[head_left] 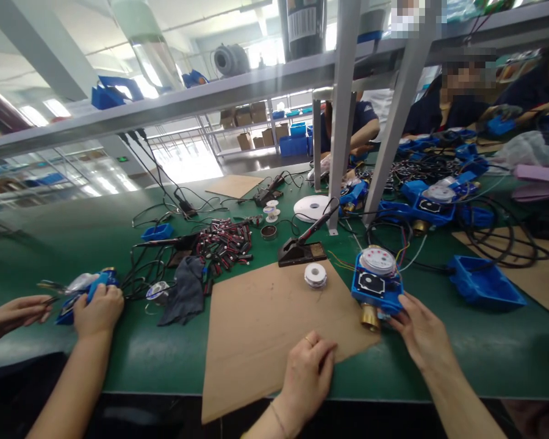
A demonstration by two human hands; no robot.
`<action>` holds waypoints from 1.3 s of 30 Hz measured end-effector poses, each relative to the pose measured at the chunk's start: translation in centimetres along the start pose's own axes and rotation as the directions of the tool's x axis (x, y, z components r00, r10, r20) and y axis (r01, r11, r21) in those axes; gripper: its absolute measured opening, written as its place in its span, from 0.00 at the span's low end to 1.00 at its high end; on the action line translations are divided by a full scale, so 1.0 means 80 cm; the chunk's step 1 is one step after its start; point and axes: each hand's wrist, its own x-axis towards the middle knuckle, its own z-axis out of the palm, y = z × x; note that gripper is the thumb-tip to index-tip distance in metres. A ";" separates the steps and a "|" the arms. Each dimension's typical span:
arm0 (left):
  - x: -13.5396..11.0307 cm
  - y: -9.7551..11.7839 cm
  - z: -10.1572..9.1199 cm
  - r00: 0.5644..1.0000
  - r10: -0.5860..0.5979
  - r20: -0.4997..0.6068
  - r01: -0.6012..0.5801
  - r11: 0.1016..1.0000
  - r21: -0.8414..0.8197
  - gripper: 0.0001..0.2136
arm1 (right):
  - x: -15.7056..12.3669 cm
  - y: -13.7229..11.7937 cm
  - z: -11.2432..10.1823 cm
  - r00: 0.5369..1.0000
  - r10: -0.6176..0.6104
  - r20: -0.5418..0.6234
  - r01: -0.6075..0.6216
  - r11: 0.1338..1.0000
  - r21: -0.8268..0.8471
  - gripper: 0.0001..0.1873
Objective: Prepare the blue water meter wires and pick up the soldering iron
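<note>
From the head camera, the person's right hand (421, 332) has its fingertips against the lower edge of a blue meter housing (376, 285), thumb and fingers spread loosely around the corner above the brass fitting (369, 317); it touches rather than clamps. The left hand (307, 372) lies flat, fingers relaxed and slightly curled, pressing down the near part of a cardboard sheet (274, 329), holding nothing. The housing sits at the sheet's far right corner, just beyond the right fingertips. To handle this well, I judge the right hand should take the blue body on both sides rather than by the fitting, keeping the loose coloured wires behind it free of snagging, while the left keeps the cardboard from sliding. Counting: one meter housing at the fingers, one solder spool (315, 275) ahead of the left fingers, one soldering iron stand (301, 251) beyond it, one empty blue tray (485, 281) right of the housing. Far left, a co-worker's two hands (98, 311) grip another blue unit.
</note>
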 end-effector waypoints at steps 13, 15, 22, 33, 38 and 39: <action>0.010 -0.004 -0.034 0.995 -0.100 -0.030 0.098 0.993 -0.065 0.08 | -0.013 -0.069 -0.023 0.806 -0.591 -0.048 0.529 0.753 -0.393 0.13; 0.018 -0.006 -0.043 0.991 -0.113 -0.067 0.109 0.991 -0.072 0.08 | -0.014 -0.098 0.024 0.816 -0.564 0.125 0.569 0.749 -0.340 0.16; 0.019 -0.008 -0.044 0.987 -0.081 -0.137 0.065 0.991 -0.120 0.08 | 0.054 -0.103 0.218 0.895 0.146 0.422 0.172 0.759 -0.628 0.10; -0.001 -0.044 -0.022 0.998 0.001 -0.059 -0.004 0.999 -0.046 0.07 | 0.117 0.003 0.267 0.865 0.253 0.434 0.120 0.734 -0.668 0.12; -0.004 -0.052 -0.018 0.998 -0.010 -0.066 0.007 0.999 -0.047 0.07 | 0.125 -0.020 0.271 0.874 -0.034 0.485 0.336 0.763 -0.552 0.12; -0.005 -0.055 -0.018 0.997 -0.008 -0.074 0.005 0.999 -0.043 0.07 | 0.126 -0.030 0.270 0.865 -0.099 0.491 0.384 0.761 -0.524 0.12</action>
